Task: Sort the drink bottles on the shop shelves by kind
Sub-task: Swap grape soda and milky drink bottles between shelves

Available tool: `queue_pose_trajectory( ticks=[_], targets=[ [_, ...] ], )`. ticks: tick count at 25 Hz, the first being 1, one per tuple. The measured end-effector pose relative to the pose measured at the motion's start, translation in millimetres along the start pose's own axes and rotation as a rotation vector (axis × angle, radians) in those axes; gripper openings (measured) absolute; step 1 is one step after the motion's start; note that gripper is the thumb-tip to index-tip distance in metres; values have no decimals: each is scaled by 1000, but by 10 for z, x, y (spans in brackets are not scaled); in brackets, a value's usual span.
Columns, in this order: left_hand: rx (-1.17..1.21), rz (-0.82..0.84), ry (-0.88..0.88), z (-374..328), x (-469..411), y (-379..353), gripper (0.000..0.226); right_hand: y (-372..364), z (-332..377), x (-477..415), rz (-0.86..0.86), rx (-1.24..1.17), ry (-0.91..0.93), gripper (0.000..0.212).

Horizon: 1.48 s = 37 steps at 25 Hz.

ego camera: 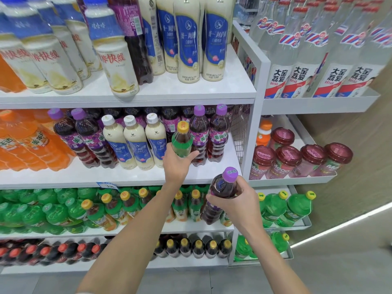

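Note:
My left hand grips a yellow-capped tea bottle with a green label, held upright over the second shelf among purple grape soda bottles. Three cream milk-tea bottles stand just left of it. My right hand holds a purple-capped grape soda bottle in front of the third shelf, where several matching yellow-capped tea bottles stand.
Orange soda fills the second shelf's left end, green soda the third shelf's left. The top shelf carries white milk drinks and milk tea. Dark bottles line the bottom shelf. A side rack on the right carries clear sodas, red-lidded cups and green bottles.

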<state>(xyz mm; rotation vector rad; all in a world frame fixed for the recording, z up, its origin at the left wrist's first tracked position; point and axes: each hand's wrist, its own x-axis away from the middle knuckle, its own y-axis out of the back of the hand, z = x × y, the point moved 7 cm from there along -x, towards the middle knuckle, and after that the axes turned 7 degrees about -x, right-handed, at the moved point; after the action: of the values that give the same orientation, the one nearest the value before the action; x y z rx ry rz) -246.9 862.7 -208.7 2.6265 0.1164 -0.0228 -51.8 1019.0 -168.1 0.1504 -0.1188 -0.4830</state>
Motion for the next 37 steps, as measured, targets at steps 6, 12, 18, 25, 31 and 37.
queue_pose_trajectory(
  ticks=[6,12,18,25,31,37],
  targets=[
    [-5,-11,0,26,-47,-9,74,-32,-4,-7,5,0,-2,43],
    [-34,15,-10,48,-39,83,61,-11,60,-37,18,-65,-1,41],
    [41,182,0,-25,247,238,31,-35,210,-73,48,-131,55,38],
    [413,413,-48,-207,663,652,31,-204,353,-141,82,-176,77,37],
    [441,354,93,-70,676,836,42,-465,534,-258,91,-106,123,44],
    [376,358,34,33,731,1085,47,-858,749,-667,59,43,179,42]
  ],
)
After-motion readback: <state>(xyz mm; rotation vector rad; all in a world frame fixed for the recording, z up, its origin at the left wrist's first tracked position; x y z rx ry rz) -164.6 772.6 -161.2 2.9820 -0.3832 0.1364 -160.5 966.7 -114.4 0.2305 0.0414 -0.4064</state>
